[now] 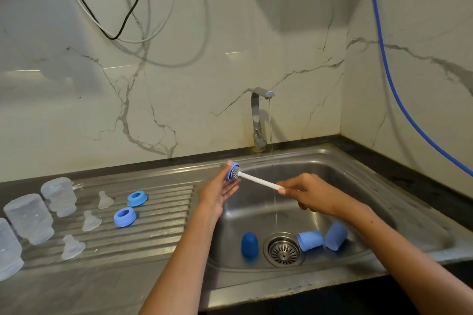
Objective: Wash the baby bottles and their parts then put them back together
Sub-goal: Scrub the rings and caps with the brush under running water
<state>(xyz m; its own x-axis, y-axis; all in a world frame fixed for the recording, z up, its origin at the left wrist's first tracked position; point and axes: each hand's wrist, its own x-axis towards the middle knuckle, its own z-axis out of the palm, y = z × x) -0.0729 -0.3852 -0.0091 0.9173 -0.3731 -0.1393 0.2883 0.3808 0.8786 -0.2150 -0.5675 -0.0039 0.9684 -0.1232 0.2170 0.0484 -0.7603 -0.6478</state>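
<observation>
Your left hand (219,192) pinches the blue collar ring (232,170) over the sink's (358,158) left edge; right-hand fingers (286,186) wrap the brush handle (258,180). Light, stiff plastic (probably slippery wet): hold its outer rim.

We note the sink (332,161) — brushed, dull steel. Bottles (30,217) look frosted plastic; the wall (179,71) — glossy veined marble.

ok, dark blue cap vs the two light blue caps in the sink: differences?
The dark blue cap stands dome up, left of the drain; the two light blue caps lie tipped over on its right. It stands alone; they touch each other. Its shade is deep, theirs pale. All three sit on the sink floor, not yet under the brush.
</observation>
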